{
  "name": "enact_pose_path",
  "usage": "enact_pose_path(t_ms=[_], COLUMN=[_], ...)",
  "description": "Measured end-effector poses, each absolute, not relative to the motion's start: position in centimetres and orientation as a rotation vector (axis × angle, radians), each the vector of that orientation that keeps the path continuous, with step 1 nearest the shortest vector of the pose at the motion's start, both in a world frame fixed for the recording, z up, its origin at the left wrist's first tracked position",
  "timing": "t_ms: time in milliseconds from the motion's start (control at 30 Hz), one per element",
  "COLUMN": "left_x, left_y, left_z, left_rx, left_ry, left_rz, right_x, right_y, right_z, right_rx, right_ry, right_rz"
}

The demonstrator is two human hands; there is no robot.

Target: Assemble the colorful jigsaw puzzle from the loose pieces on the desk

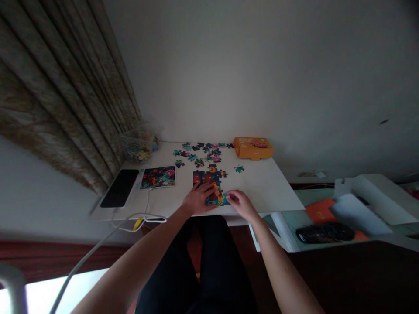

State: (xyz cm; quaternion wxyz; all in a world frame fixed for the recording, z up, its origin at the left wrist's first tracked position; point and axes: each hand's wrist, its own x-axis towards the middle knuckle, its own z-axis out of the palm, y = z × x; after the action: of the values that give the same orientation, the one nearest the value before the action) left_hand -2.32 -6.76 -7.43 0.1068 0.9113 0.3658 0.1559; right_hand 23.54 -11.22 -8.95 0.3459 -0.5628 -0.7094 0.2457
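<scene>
A partly joined jigsaw puzzle [209, 179] lies on the white table [268, 187] near its front edge. My left hand [198, 198] rests flat on the puzzle's lower left part, fingers stretched out. My right hand [240, 203] sits at the puzzle's lower right corner, its fingers curled together against a piece; what they pinch is too small to name. Several loose puzzle pieces [199, 152] are scattered behind the joined part, and one lone piece [239, 168] lies to the right.
An orange box [252, 148] stands at the back right. A printed picture card [158, 177] and a dark phone [119, 187] lie at the left, with a white cable [144, 216]. A clear bag of pieces [137, 146] sits by the curtain. A lower shelf at right holds a black object [324, 232].
</scene>
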Motion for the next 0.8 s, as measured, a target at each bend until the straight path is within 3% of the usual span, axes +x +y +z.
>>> enact_pose_path(t_ms=[367,800], left_x=[-2.2,-2.3], left_y=[-6.9,-6.8], left_z=[-7.2,-7.4], left_rx=[2.671,2.675], left_ry=[1.084,1.079], left_rz=[0.459,0.475], right_x=[21.5,20.1], right_y=[-13.5,-15.1], right_z=[-8.3,-8.4], right_rx=[-1.563,-1.680], right_ry=[-1.971,-2.052], right_rz=[0.209,0.091])
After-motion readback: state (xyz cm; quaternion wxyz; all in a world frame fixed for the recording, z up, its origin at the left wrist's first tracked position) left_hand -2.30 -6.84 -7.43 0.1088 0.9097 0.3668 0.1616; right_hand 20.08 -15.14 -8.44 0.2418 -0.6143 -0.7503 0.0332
